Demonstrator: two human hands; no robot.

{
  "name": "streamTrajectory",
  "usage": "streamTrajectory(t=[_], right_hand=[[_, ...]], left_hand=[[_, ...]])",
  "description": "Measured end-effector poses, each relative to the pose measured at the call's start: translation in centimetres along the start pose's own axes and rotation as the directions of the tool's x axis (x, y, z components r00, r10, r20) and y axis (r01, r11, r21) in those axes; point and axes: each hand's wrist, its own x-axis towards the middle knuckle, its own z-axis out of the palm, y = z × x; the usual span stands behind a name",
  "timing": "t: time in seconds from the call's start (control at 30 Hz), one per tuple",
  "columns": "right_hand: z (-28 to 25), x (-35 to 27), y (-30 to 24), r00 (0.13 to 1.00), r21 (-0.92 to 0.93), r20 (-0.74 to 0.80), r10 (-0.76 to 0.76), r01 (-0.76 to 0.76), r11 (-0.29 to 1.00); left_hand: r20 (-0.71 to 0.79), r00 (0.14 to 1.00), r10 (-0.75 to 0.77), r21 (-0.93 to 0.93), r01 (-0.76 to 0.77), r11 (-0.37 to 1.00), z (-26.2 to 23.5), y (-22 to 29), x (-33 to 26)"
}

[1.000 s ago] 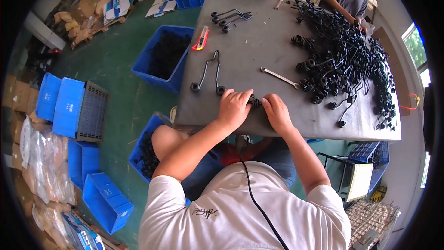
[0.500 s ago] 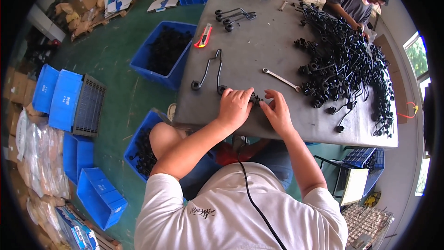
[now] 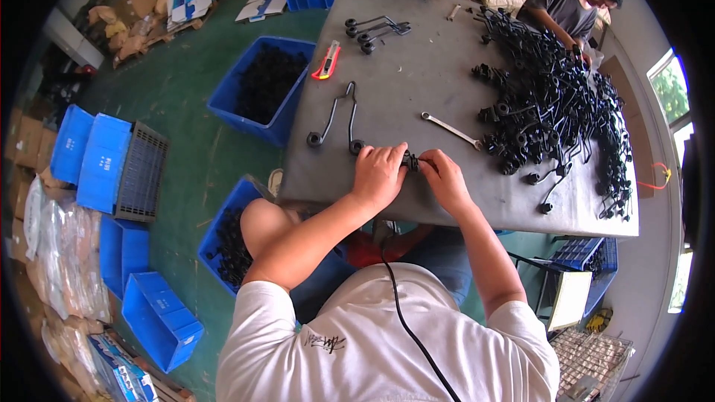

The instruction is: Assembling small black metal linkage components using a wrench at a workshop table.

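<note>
At the table's near edge, my left hand (image 3: 380, 175) is closed around a small black part (image 3: 410, 161), mostly hidden by the fingers. My right hand (image 3: 445, 180) pinches the right side of that same part with thumb and fingertips. Its exact kind cannot be made out. Just beyond my left hand lies a bent black metal rod (image 3: 351, 108) with round black bushings at its two ends. One bushing sits close to my left fingers. A combination wrench (image 3: 450, 131) rests flat on the table beyond my right hand.
A big pile of black rods with bushings (image 3: 555, 104) covers the grey table's (image 3: 417, 67) right side. More rods (image 3: 376, 32) and a red utility knife (image 3: 327, 61) lie farther left. Blue bins (image 3: 290, 123) of black parts stand left of the table. Two co-workers sit at the far side.
My right thumb and fingers have come together onto the black part; before, they were more spread. My left hand stays nearly in place.
</note>
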Motion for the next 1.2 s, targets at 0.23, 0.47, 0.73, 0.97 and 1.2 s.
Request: streamTrajectory(t=[0.23,0.47,0.73,0.97,1.2], right_hand=[[-3.0,-0.1,1.6,1.000,-0.448,-0.010,-0.010,0.004,0.894],[-0.8,1.1,-1.3,0.947,-0.364,0.125,-0.296,0.322,0.874],[-2.5,0.0,1.5,0.968,-0.558,-0.112,-0.223,0.124,0.820],[1.4,0.1,-1.9,0.999,-0.354,-0.008,-0.037,0.032,0.935],[1.5,1.0,-1.9,0.999,-0.153,0.020,0.047,-0.043,0.987]], left_hand=[[0.022,0.999,-0.033,0.025,0.032,0.999,-0.6,1.1,0.4],[-0.003,1.000,0.030,0.006,-0.030,1.000,-0.9,0.2,-0.1],[-0.019,0.999,0.042,-0.126,-0.044,0.991,-1.1,-0.2,-0.6],[-0.245,0.953,-0.179,0.151,0.219,0.964,-5.3,-4.7,1.2],[-0.087,0.935,-0.345,0.222,0.356,0.908,-6.3,-8.9,0.5]])
